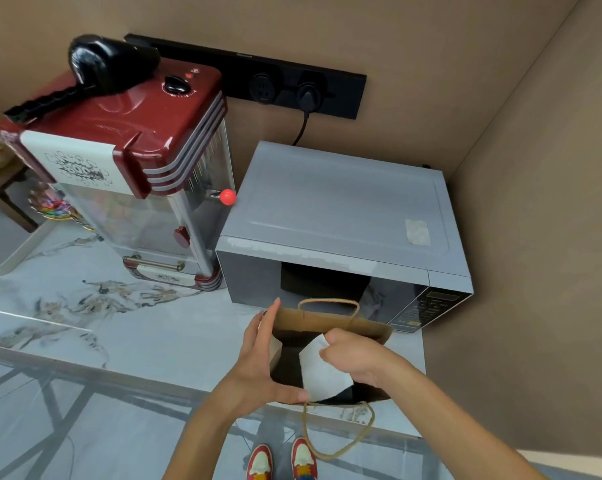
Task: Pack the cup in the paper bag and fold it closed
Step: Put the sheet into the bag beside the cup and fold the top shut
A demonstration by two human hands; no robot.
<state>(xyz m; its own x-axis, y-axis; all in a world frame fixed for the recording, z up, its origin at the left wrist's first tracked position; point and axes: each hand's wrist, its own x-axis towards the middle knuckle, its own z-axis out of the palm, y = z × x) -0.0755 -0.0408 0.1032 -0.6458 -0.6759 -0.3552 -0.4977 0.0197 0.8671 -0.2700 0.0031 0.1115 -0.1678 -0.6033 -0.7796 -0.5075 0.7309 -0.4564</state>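
A brown paper bag [361, 329] with twine handles stands open on the marble counter, right in front of the microwave. My right hand [356, 358] grips a white paper cup [322, 372] with a dark lid, tilted, inside the bag's mouth. On the bag's left side, my left hand [259, 362] holds the rim, fingers along the left wall and thumb on the near edge. The bag's bottom is dark and hidden.
A grey microwave [337, 209] stands just behind the bag. Left of it is a red popcorn machine [126, 140] with a black hair dryer [95, 64] on top. A brown wall closes the right side. The counter edge [119, 375] runs below my hands.
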